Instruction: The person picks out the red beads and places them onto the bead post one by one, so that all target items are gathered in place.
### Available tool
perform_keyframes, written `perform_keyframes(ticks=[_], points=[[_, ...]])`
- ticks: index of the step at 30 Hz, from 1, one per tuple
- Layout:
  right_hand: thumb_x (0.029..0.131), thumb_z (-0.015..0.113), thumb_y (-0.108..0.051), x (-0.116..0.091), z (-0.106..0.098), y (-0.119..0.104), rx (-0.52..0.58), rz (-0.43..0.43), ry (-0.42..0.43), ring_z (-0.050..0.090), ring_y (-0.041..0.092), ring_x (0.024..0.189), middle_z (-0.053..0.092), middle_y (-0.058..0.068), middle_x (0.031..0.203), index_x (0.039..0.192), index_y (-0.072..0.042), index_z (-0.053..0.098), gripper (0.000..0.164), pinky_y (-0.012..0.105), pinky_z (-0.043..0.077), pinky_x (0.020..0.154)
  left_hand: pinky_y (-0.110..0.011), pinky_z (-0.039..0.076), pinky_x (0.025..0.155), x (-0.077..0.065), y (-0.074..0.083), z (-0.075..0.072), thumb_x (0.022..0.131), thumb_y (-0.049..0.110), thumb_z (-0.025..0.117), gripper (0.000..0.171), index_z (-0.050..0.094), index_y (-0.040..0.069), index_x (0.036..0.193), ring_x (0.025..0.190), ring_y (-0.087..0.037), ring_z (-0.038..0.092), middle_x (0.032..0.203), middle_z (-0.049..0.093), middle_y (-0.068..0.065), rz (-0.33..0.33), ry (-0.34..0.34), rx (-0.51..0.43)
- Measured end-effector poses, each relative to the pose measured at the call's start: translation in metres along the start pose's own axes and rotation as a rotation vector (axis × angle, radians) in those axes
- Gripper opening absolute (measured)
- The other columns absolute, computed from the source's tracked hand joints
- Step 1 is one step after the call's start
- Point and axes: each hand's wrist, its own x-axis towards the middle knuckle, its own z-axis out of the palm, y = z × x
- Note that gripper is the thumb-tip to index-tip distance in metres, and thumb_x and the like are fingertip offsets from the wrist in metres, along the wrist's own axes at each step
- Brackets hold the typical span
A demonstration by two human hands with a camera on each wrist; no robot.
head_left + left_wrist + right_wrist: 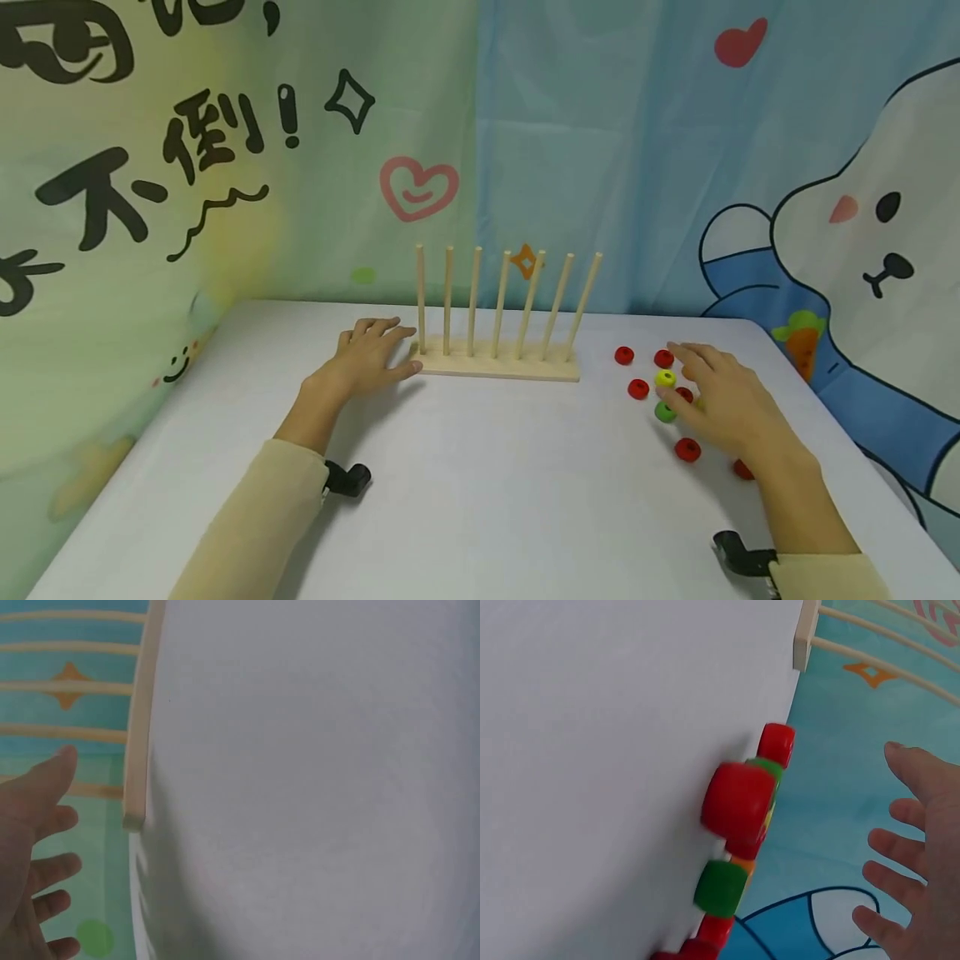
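A pale wooden rack (495, 367) with a row of several upright pegs stands at the back middle of the table. My left hand (366, 360) is at its left end, fingers extended and thumb by the base's corner; whether it touches, I cannot tell. In the left wrist view, fingers and thumb hold nothing. Over a loose group of beads on the right hovers my right hand (731, 408), fingers spread. Around it lie red beads (638, 389), a yellow bead (665, 378) and a green bead (664, 412). The hand partly covers some. The right wrist view shows its fingers apart from the beads.
A white tabletop (480, 483) spreads under everything. Behind it hangs a printed cloth backdrop (600, 167) with a cartoon bear. Nearer on the right lie a red bead (687, 450) and another, partly hidden by the right wrist. Both wrists wear black camera mounts.
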Motion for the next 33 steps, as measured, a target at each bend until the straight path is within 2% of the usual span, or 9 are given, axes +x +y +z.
perform_keyframes(ticks=[5, 8, 15, 26, 28, 33], points=[[0.092, 0.064, -0.049, -0.008, 0.002, 0.009, 0.034, 0.073, -0.075, 0.036, 0.05, 0.127, 0.039, 0.026, 0.144, 0.149, -0.008, 0.039, 0.074, 0.072, 0.035, 0.094, -0.063, 0.024, 0.105, 0.002, 0.001, 0.001, 0.096, 0.056, 0.053, 0.065, 0.045, 0.02, 0.148, 0.141, -0.04, 0.024, 0.156, 0.032, -0.013, -0.001, -0.011, -0.005], [0.092, 0.063, -0.05, -0.014, 0.005, 0.015, 0.048, 0.091, -0.09, 0.036, 0.051, 0.126, 0.038, 0.027, 0.144, 0.149, -0.007, 0.038, 0.076, 0.073, 0.035, 0.093, -0.062, 0.024, 0.104, 0.004, 0.003, 0.002, 0.096, 0.056, 0.053, 0.063, 0.045, 0.02, 0.148, 0.141, -0.04, 0.024, 0.156, 0.032, -0.013, -0.001, -0.018, -0.003], [0.094, 0.06, -0.052, -0.023, 0.004, 0.025, 0.088, 0.121, -0.132, 0.04, 0.051, 0.123, 0.04, 0.028, 0.143, 0.15, -0.009, 0.038, 0.074, 0.073, 0.037, 0.091, -0.061, 0.025, 0.104, 0.004, 0.003, 0.006, 0.097, 0.051, 0.055, 0.058, 0.048, 0.019, 0.146, 0.141, -0.039, 0.023, 0.155, 0.034, -0.012, -0.054, -0.013, 0.012], [0.089, 0.068, -0.049, -0.043, -0.004, 0.039, 0.095, 0.127, -0.085, 0.054, 0.046, 0.105, 0.054, 0.027, 0.126, 0.138, -0.003, 0.051, 0.069, 0.067, 0.046, 0.083, -0.061, 0.022, 0.104, 0.009, 0.007, 0.002, 0.098, 0.049, 0.054, 0.053, 0.049, 0.024, 0.144, 0.14, -0.037, 0.024, 0.154, 0.036, -0.009, -0.093, 0.011, 0.006], [0.088, 0.07, -0.049, -0.046, -0.004, 0.042, 0.089, 0.12, -0.083, 0.056, 0.044, 0.1, 0.057, 0.027, 0.122, 0.136, -0.002, 0.053, 0.069, 0.062, 0.051, 0.079, -0.061, 0.022, 0.105, 0.01, 0.008, 0.002, 0.098, 0.048, 0.054, 0.052, 0.049, 0.025, 0.144, 0.141, -0.037, 0.024, 0.154, 0.036, -0.009, -0.104, 0.009, 0.004], [0.086, 0.074, -0.048, -0.056, -0.003, 0.051, 0.129, 0.139, -0.145, 0.059, 0.044, 0.095, 0.058, 0.027, 0.116, 0.132, 0.002, 0.053, 0.071, 0.05, 0.057, 0.068, -0.063, 0.022, 0.104, 0.01, 0.008, 0.005, 0.098, 0.048, 0.054, 0.052, 0.05, 0.024, 0.144, 0.141, -0.04, 0.024, 0.154, 0.036, -0.011, -0.114, -0.016, -0.004]])
